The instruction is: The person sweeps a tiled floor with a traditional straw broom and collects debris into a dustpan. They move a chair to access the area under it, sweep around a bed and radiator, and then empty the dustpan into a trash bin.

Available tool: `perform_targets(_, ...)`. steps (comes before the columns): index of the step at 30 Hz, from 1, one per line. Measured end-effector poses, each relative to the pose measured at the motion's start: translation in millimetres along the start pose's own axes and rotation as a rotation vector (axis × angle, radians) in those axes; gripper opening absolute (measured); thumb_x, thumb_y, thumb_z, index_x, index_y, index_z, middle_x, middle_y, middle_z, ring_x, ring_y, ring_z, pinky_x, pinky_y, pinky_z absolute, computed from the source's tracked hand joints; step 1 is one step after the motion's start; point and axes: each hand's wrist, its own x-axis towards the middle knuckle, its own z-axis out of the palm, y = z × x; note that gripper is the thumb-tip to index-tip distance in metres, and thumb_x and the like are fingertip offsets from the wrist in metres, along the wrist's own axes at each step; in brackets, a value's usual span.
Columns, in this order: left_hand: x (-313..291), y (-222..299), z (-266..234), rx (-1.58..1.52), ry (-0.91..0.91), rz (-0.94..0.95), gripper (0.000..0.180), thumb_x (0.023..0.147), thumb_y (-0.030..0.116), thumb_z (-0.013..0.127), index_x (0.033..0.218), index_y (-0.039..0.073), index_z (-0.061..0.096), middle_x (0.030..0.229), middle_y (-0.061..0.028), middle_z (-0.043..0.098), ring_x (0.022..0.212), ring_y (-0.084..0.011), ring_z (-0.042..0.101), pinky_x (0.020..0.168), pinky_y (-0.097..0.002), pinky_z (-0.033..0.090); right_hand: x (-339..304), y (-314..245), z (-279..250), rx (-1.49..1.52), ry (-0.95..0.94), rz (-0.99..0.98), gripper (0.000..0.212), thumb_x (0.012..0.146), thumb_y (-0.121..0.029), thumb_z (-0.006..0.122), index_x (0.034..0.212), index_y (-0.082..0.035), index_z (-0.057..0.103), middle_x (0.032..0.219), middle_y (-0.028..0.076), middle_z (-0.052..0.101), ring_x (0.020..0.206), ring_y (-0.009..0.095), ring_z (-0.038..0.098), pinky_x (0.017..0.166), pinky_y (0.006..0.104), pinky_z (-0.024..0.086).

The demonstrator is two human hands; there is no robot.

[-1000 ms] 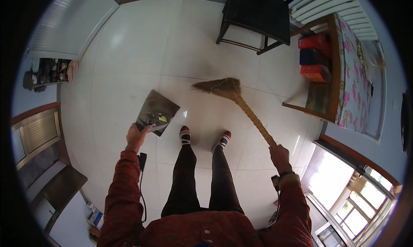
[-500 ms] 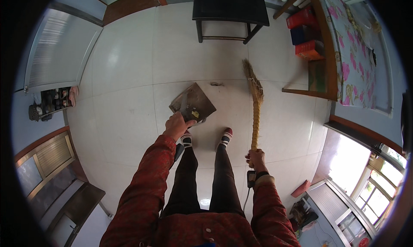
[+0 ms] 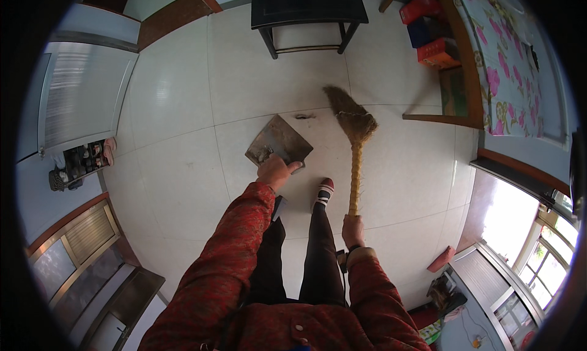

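My left hand (image 3: 276,170) grips a brown, dirty metal dustpan (image 3: 286,137) by its near side, with the thumb stretched to the right. The handle is mostly hidden under my hand and sleeve. Some debris shows in the pan beside my fingers. My right hand (image 3: 353,230) is closed around the yellow bound handle of a straw broom (image 3: 356,126). The broom's wide bristles point away from me, spread right of the dustpan and apart from it. A small dark heap of dirt (image 3: 304,116) lies on the tiled floor between dustpan and bristles.
A black table (image 3: 309,12) stands at the far side. Far right is a wooden table with a flowered cloth (image 3: 510,76) and red boxes (image 3: 437,53) beneath it. A shoe rack (image 3: 85,161) is by the left wall. My shoe (image 3: 324,192) is behind the dirt.
The dustpan and my left hand have shifted right, and my arm now covers my left foot. The broom has turned, showing its bristles broad side on, with their tips swung left toward the dirt.
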Motion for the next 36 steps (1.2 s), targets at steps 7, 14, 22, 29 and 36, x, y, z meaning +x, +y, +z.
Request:
perform_targets(7,0.3,23.1,19.9,-0.032,0.057,0.022,0.077,0.074,0.064,0.068,0.102,-0.007,0.058,0.099,-0.0235,0.066,0.099,-0.0386,0.063,0.085,-0.0452,0.05,-58.5,34.0,-13.0,-0.234,-0.234,0.015,0.045,0.09,-0.04,0.055,0.107,0.001,0.049,0.092,0.03,0.064,0.091,0.049,0.061,0.078,0.0554,0.048)
perform_targets(14,-8.8,9.9,15.7,-0.069,0.043,0.004,0.073,0.078,0.06,0.067,0.104,-0.007,0.058,0.106,-0.025,0.064,0.103,-0.04,0.061,0.087,-0.0459,0.048,-95.8,84.8,-37.9,-0.028,-0.186,-0.111,0.044,0.086,-0.037,0.062,0.095,0.005,0.054,0.084,0.03,0.063,0.085,0.046,0.062,0.071,0.0503,0.048)
perform_targets(22,-41.9,-30.8,-7.7,-0.176,0.021,-0.004,0.072,0.077,0.054,0.071,0.111,-0.008,0.057,0.11,-0.025,0.063,0.106,-0.0383,0.059,0.088,-0.046,0.047,-53.9,67.7,-47.1,0.252,-0.182,-0.013,0.04,0.089,-0.036,0.059,0.088,0.004,0.052,0.067,0.02,0.061,0.057,0.033,0.062,0.047,0.0429,0.047)
perform_targets(29,-55.0,-64.4,-9.1,-0.028,0.118,-0.038,0.075,0.079,0.061,0.065,0.106,-0.009,0.057,0.104,-0.0278,0.064,0.102,-0.0425,0.06,0.087,-0.0479,0.047,-2.0,7.7,-38.9,0.365,-0.206,-0.164,0.041,0.092,-0.038,0.053,0.084,0.002,0.051,0.049,0.009,0.048,0.036,0.021,0.051,0.033,0.0345,0.04)
perform_targets(36,-42.9,-79.5,8.1,-0.061,0.124,-0.014,0.071,0.077,0.061,0.067,0.095,-0.008,0.06,0.097,-0.0277,0.064,0.096,-0.0413,0.062,0.083,-0.0476,0.049,-48.1,-2.5,6.4,-0.105,-0.188,-0.007,0.056,0.092,-0.05,0.044,0.104,0.003,0.056,0.099,0.031,0.063,0.101,0.049,0.058,0.084,0.0551,0.046)
